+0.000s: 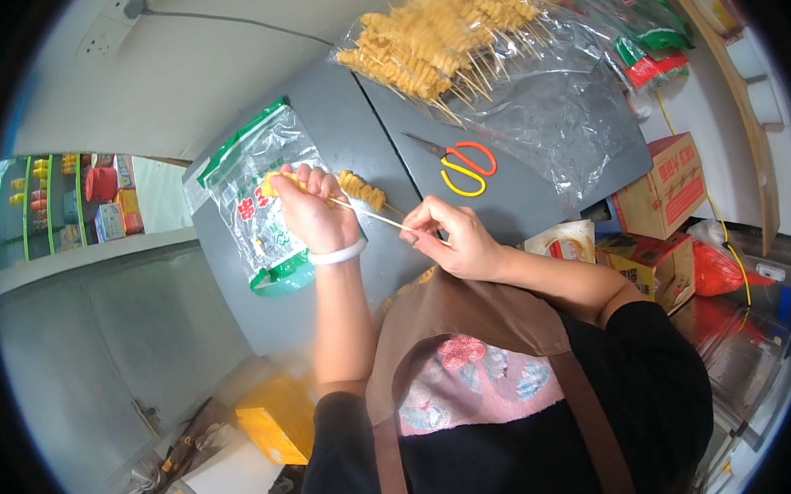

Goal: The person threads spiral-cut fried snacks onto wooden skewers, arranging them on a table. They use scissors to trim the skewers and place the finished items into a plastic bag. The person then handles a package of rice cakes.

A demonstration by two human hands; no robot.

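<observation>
My left hand [318, 214], with a white bracelet at the wrist, is closed around a folded yellow piece of food [272, 185], perhaps tofu skin. Out of that fist runs a thin wooden skewer [377, 216], its other end pinched between the thumb and fingers of my right hand [458, 237]. Just beyond the stick, a threaded food skewer [363, 191] lies on the grey table [391, 141]. Beneath my left hand is a clear plastic packet [278, 143] with green edges and red printing. Scissors [461, 168] with one red and one yellow handle lie spread past my right hand.
Many threaded skewers [420, 47] are piled on a clear plastic bag [549, 121] at the table's far side. Green packets [650, 17] lie at the far right corner. Cardboard boxes [664, 185] stand beside the right edge. A yellow box [277, 418] sits low at left.
</observation>
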